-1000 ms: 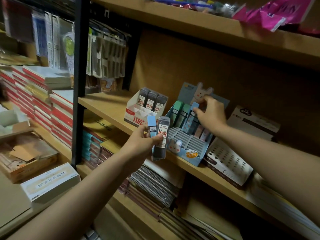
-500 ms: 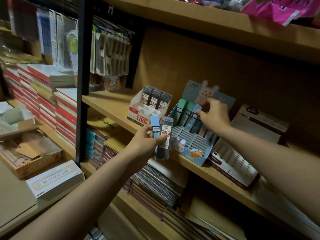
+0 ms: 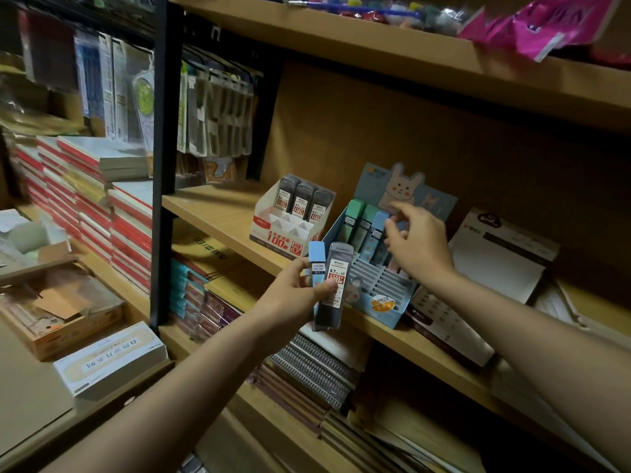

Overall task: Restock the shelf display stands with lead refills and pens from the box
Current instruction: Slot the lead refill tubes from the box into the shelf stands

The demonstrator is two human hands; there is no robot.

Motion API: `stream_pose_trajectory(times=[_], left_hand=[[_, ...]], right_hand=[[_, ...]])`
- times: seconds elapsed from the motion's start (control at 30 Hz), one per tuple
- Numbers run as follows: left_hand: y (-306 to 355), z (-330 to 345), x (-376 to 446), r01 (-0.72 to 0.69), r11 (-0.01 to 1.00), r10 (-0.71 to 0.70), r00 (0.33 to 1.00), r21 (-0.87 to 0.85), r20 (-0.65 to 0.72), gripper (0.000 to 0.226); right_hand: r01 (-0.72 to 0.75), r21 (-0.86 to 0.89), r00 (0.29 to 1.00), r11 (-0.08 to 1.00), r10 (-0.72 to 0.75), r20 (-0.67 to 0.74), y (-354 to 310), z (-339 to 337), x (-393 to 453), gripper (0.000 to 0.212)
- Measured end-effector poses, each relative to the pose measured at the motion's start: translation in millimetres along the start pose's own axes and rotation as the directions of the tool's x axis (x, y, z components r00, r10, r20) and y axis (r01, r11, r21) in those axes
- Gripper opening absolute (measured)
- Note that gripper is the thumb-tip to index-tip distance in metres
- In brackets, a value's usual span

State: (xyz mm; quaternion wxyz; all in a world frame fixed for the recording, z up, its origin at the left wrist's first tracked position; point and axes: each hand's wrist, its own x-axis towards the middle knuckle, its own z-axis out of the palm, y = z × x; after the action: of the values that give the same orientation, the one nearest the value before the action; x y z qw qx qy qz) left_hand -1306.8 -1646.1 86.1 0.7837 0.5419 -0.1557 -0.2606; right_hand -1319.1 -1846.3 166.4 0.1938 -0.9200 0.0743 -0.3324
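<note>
My left hand (image 3: 296, 295) grips two lead refill cases in front of the shelf edge: a small blue-capped case (image 3: 317, 262) and a larger dark grey case (image 3: 333, 288). My right hand (image 3: 418, 245) hovers over the blue rabbit display stand (image 3: 382, 302), fingers loosely spread and holding nothing, just off the green and blue refill cases (image 3: 362, 225) standing in its back row. To the left stands a white display stand (image 3: 273, 233) with three dark grey refill cases (image 3: 302, 201) at its back.
A white and dark slotted stand (image 3: 491, 264) lies right of the rabbit stand. The wooden shelf (image 3: 211, 213) carries all three. Notebooks (image 3: 307, 367) fill the shelf below. A black upright (image 3: 162, 165) and book stacks (image 3: 85, 199) are to the left; boxes (image 3: 109, 363) sit lower left.
My right hand has let go of the blue refill case in the rabbit stand and lifted slightly off it, fingers now spread. My left hand holds the same two cases, hardly moved.
</note>
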Motion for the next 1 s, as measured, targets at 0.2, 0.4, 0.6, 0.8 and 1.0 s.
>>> stream_pose_trajectory(times=[0.2, 0.4, 0.6, 0.8, 1.0], left_hand=[[1.6, 3.1, -3.1, -0.037, 0.999, 0.036, 0.998, 0.028, 0.056, 0.044], [6.4, -4.3, 0.0, -0.089, 0.992, 0.096, 0.993, 0.092, -0.074, 0.037], [28.9, -47.6, -3.0, -0.070, 0.974, 0.116, 0.971, 0.214, -0.210, 0.029], [45.0, -73.6, -1.6, -0.117, 0.975, 0.159, 0.962, 0.188, -0.223, 0.019], [41.2, -83.4, 5.3, -0.121, 0.980, 0.155, 0.960, 0.155, -0.233, 0.023]], right_hand=[[-0.078, 0.268, 0.892, 0.960, -0.053, 0.449, -33.8, -6.0, -40.7, 0.038], [-0.174, 0.349, 0.942, 0.921, 0.053, 0.330, -42.0, -24.6, -16.1, 0.034], [-0.046, 0.363, 0.998, 0.931, 0.031, 0.048, -56.7, -17.6, 39.8, 0.022], [0.199, 0.107, 0.978, 0.974, -0.191, -0.087, -79.7, 25.4, 75.2, 0.013], [0.197, -0.028, 0.980, 0.980, -0.197, 0.004, -71.5, 50.1, 92.8, 0.017]])
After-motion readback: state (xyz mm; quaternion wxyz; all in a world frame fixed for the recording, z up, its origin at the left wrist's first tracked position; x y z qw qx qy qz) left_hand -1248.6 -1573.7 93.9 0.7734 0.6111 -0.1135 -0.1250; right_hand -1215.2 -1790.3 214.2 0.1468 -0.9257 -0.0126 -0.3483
